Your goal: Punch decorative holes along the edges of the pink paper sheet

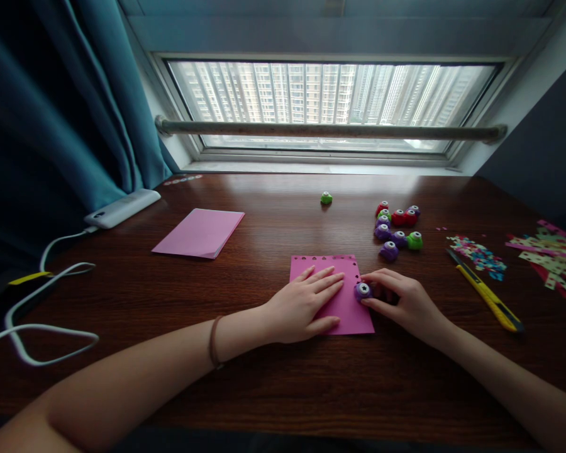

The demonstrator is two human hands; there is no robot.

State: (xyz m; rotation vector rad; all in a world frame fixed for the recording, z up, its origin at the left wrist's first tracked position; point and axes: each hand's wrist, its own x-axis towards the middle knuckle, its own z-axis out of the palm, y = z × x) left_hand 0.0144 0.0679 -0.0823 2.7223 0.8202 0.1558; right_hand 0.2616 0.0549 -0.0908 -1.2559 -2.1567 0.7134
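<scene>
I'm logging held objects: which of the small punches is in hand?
The purple punch at the right edge of the pink sheet: the right hand holds it, while the other punches sit farther back on the table.

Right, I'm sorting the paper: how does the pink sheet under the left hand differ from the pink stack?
The sheet is a deeper pink; the stack is paler. The sheet has small holes along its far edge and part of its right; the stack shows none. The left hand rests on the sheet, while no hand touches the stack. Both are pink and lie on the table.
</scene>
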